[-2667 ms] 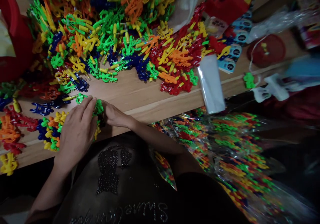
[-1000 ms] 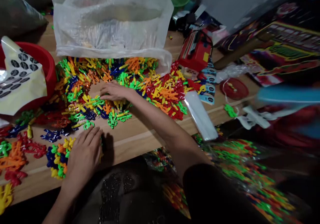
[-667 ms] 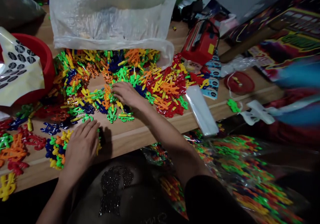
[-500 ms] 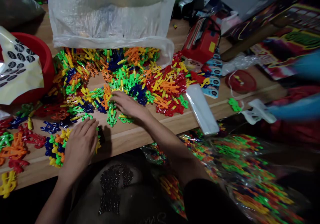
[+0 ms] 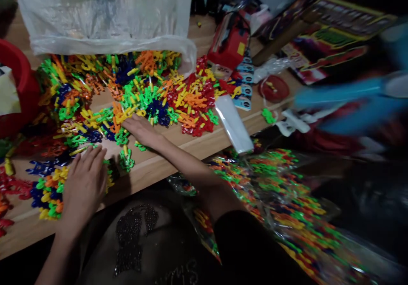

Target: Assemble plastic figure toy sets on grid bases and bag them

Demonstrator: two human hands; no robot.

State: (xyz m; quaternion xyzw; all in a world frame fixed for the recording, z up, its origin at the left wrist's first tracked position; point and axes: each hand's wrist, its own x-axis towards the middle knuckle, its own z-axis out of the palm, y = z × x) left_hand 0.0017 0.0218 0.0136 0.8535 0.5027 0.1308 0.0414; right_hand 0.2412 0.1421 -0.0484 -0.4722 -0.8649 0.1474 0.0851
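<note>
I'd call this a small workshop from my remote screen: plastic toys (image 5: 191, 100) heaped on a wooden desk (image 5: 199, 147) by a white sack (image 5: 105, 19), with filled clear bags (image 5: 287, 200) (below the desk's edge).

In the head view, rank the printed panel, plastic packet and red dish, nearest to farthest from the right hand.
From the right hand:
1. Plastic packet: to its right, at the table's front edge.
2. Red dish: farther right, set back.
3. Printed panel: farthest, upper right.
</note>
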